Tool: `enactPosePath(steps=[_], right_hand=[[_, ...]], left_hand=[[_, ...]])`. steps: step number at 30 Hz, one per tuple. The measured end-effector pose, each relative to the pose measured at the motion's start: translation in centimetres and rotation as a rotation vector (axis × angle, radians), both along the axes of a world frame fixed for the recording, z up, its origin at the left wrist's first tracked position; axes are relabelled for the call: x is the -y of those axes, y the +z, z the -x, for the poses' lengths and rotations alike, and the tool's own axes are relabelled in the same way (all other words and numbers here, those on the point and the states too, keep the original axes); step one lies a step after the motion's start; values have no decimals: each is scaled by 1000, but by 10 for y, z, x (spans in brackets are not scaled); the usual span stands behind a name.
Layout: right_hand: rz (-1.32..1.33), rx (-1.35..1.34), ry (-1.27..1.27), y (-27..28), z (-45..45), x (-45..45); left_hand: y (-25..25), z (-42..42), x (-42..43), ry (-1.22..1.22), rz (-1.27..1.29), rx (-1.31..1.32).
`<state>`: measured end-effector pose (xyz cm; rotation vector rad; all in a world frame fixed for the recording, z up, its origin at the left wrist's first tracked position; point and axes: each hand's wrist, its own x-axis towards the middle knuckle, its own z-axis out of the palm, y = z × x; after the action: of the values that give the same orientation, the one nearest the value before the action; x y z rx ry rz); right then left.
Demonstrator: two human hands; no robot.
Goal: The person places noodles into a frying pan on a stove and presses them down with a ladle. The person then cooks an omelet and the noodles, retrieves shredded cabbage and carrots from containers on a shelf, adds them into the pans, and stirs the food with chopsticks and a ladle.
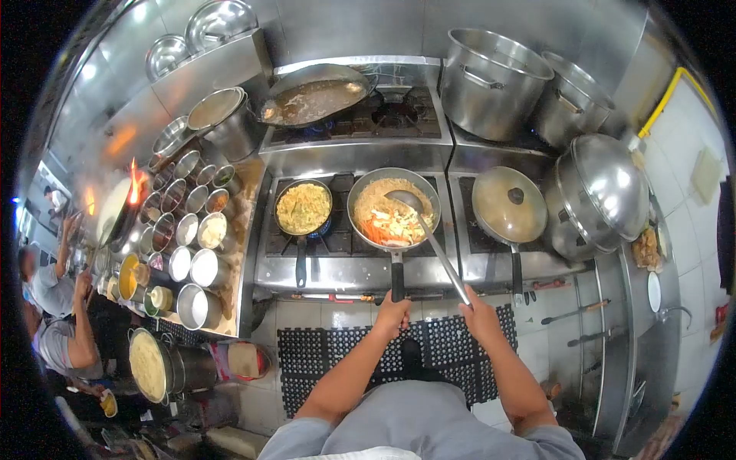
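My left hand (392,317) is closed round the black handle of a frying pan (355,191) on the stove. Rice or fine noodles (383,192) fill the back of this pan, with carrot strips (378,228) and pale chopped pieces at the front. In my right hand (481,316) is the long metal handle of a ladle (438,249). Its bowl rests in the food, at the pan's right side. A smaller pan (302,256) with a yellow egg-like mixture (303,207) sits over a blue flame to the left.
A lidded pan (510,204) stands to the right, beside a big domed steamer (606,192). Behind are a wok of liquid (314,100) and tall pots (491,84). Metal ingredient tins (204,268) crowd the left counter. Further left, co-workers (65,337) stand near a flaming wok (115,211).
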<state>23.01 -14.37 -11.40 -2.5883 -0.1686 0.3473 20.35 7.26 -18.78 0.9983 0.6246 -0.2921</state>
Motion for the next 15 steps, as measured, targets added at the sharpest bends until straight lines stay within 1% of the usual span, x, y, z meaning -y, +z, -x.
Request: enactPosePath(steps=[3,4,7,9,11,12,13,15], right_hand=[[-35,70,-12,4,3,2],[-95,114,-25,2,1,3],[-83,56,-46,16,-12,6],[-143,73,-76,5,-13,7],[-251,155,-194,-15,-15,10],[-293,37,-268,-19,-21,9],[-302,40,-266,-22,-27,10],[-193,180,-226,-25,-37,10]], left_hand=[[-6,4,-9,2,-27,9],[-4,4,-13,-19,-45,42],[0,-2,-8,10,-45,1],[3,-2,-9,-5,-57,-8],[3,-1,-9,-34,-60,-19],[4,-3,-8,-41,-88,-34],[4,-6,-9,-39,-96,-30],[-2,-3,-8,-43,-117,-13]])
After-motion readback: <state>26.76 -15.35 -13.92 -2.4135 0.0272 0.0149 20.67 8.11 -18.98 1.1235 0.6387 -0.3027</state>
